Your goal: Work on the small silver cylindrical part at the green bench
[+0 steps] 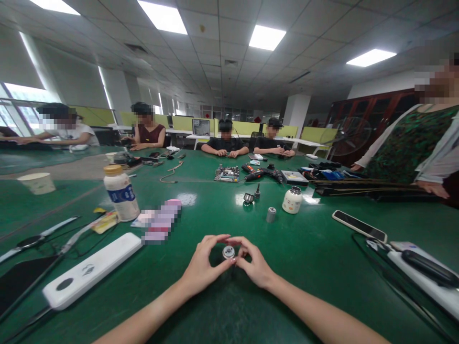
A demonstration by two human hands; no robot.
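A small round metal part [228, 252] with a silver rim and a darker top is held low over the green table, between my two hands. My left hand [205, 260] curves around its left side, thumb in front and fingers behind. From the right, my right hand [255, 263] closes its bent fingers and thumb against the part. Its underside is hidden by the thumbs. Beyond the hands stand a silver metal cylinder [271, 214], a shiny round metal piece [247, 198] and a dark upright piece with a narrow shaft [257, 191].
A white jar [292, 200] stands right of the cylinder. Farther back lie a circuit board [227, 173] and a power drill [254, 174]. Left are a bottle [122, 197] and a white power strip [93, 270]; right, a phone [359, 226] and cables. Several people sit or stand around.
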